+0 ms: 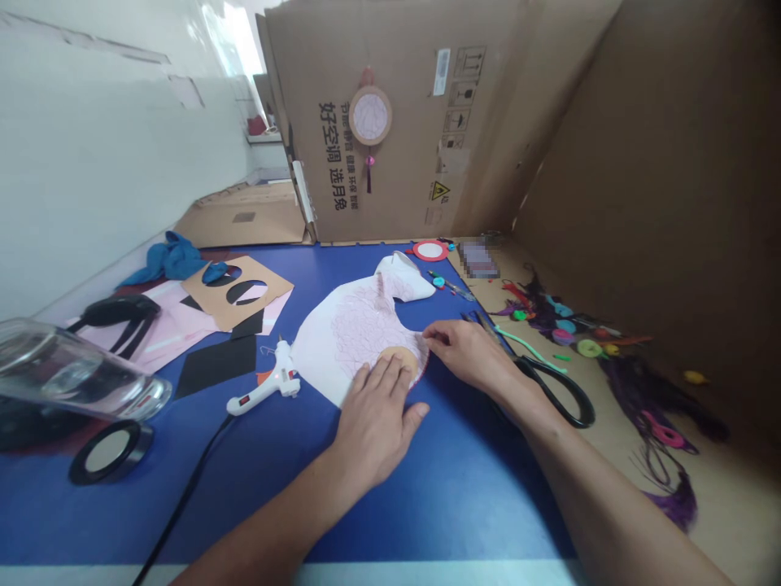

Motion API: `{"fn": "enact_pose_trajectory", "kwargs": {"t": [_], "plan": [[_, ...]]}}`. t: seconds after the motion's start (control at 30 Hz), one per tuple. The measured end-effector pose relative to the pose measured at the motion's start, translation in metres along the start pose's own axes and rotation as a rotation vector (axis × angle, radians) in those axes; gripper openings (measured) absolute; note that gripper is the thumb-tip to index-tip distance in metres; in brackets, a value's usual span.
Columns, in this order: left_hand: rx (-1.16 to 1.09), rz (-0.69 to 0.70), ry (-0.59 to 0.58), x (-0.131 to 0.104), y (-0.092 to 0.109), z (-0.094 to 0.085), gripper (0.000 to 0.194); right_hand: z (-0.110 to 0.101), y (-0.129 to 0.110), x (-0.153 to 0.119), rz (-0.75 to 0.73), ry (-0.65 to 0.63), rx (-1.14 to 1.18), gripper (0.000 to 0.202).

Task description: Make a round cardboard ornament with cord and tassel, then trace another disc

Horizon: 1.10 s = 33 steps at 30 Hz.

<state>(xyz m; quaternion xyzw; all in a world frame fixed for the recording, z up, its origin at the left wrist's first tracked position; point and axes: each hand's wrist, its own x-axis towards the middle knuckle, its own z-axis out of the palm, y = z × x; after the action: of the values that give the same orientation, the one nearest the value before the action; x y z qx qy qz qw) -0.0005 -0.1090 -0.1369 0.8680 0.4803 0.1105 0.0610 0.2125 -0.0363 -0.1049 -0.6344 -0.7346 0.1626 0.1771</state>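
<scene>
A white sheet with crinkled pinkish veining (pixel 354 317) lies on the blue tabletop, its upper right part curled over; whether it is paper or cloth, I cannot tell. On its near right part is a tan cardboard disc (pixel 412 358). My left hand (pixel 379 411) lies flat over the disc, fingers stretched out and pressing on it. To the right, my right hand (pixel 460 348) is closed in a pinch at the sheet's right edge, beside the disc. A trace of red shows along that edge. Large black-handled scissors (pixel 565 399) lie partly beneath my right forearm.
Left of the sheet lies a white glue gun (pixel 265 387) with its cord. Black paper (pixel 216 366), a cut-out cardboard piece (pixel 268 281), a glass (pixel 73 370) and a tape roll (pixel 110 452) are farther left. Purple tassels (pixel 640 391) lie right. A round ornament (pixel 370 118) hangs on the box.
</scene>
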Motion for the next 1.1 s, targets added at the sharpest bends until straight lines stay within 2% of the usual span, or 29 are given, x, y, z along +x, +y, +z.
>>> {"fn": "enact_pose_trajectory", "kwargs": {"t": [0.23,0.37,0.5,0.67,1.1], "plan": [[-0.002,0.018,0.016,0.001,-0.001,-0.002,0.058,0.003,-0.004,-0.001,-0.009,0.003,0.015,0.024],[-0.002,0.02,0.025,0.002,-0.001,-0.004,0.055,0.005,-0.013,-0.006,-0.108,0.024,0.04,0.029],[-0.016,0.024,0.012,0.003,-0.001,-0.005,0.054,0.009,-0.02,-0.009,-0.164,-0.021,0.029,0.032],[-0.039,0.025,0.06,0.003,0.0,-0.007,0.048,0.012,-0.017,-0.009,-0.138,-0.021,0.01,0.031],[-0.019,0.025,0.044,0.003,0.0,-0.005,0.048,0.012,-0.016,-0.009,-0.132,-0.021,0.031,0.031]]}}
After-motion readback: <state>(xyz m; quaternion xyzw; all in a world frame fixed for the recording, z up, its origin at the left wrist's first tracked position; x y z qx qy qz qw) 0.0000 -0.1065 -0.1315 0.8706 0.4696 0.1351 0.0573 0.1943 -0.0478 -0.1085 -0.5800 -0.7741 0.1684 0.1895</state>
